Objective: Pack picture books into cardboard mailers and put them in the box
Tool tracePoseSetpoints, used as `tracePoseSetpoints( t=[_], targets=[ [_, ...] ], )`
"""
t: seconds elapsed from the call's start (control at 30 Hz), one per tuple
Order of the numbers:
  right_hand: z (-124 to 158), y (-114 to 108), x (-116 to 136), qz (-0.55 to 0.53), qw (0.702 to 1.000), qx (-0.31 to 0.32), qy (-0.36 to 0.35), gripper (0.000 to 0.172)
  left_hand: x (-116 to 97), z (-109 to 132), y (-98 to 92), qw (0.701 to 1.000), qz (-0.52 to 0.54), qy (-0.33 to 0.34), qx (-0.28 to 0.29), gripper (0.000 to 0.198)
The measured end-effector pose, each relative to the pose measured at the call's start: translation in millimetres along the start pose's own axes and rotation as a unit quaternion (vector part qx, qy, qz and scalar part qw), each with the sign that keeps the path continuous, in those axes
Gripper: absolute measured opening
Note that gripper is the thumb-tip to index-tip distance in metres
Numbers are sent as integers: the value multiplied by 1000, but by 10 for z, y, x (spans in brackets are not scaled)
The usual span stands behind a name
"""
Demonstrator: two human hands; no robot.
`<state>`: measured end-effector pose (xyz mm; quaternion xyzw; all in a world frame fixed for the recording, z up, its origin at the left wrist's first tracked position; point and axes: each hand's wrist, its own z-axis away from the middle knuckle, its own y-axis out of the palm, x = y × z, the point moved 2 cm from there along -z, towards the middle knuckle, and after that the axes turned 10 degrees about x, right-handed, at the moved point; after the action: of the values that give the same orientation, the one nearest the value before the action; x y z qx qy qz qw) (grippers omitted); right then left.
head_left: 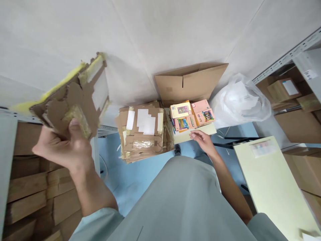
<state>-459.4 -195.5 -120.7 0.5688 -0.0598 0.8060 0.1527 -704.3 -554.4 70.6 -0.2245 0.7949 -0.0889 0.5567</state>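
Raised at the left, my left hand [67,149] is closed on a piece of flattened cardboard [86,90]. Its edges are torn, and yellowish tape and white labels cling to it. My right hand [203,140] is at the front edge of a cream tabletop [184,136], with its fingers loosely extended and nothing visible in them. Just beyond those fingers lie stacks of yellow and pink printed packs [192,115]. To their left rests a pile of flattened cardboard boxes [142,130] with white labels and clear tape.
An upright brown carton [190,82] leans against the pale wall behind the packs. Beside it sits a full white plastic bag [239,100]. Shelves with cartons [27,187] flank both sides. A second cream table [273,180] stands at the right.
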Motion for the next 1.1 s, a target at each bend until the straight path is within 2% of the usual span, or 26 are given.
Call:
tracePoseSetpoints(
  t=[0.1, 0.23, 0.33, 0.4, 0.47, 0.57, 0.7, 0.83, 1.0, 1.1],
  targets=[
    [-45, 9, 106, 6, 1000, -2, -11, 57, 8, -17, 6, 997, 4, 55, -58, 32],
    [-44, -102, 276, 21, 999, -17, -27, 55, 251, -57, 196, 990, 142, 18, 1, 41],
    [54, -299, 379, 23, 997, -50, -48, 54, 365, -5, 526, 968, 222, -49, 105, 55],
    [177, -471, 426, 32, 993, -93, -64, 54, 341, 85, 809, 942, 250, -97, 200, 59],
    [347, -651, 451, 48, 985, -147, -79, 54, 245, 205, 1118, 905, 271, -124, 304, 60],
    [678, -887, 439, 66, 970, -218, -91, 55, 46, 421, 1603, 836, 299, -126, 442, 59],
    [1205, -1095, 318, 38, 953, -284, -97, 58, -209, 791, 2268, 760, 314, -108, 559, 58],
    [1774, -1270, 58, -23, 929, -357, -94, 49, -506, 1321, 2854, 707, 301, -87, 634, 54],
    [2475, -1602, -408, -76, 877, -464, -98, 48, -926, 2150, 3330, 647, 268, -76, 709, 57],
    [2838, -1880, -696, -83, 859, -497, -96, 50, -1116, 2675, 3563, 620, 244, -72, 742, 62]
  ],
)
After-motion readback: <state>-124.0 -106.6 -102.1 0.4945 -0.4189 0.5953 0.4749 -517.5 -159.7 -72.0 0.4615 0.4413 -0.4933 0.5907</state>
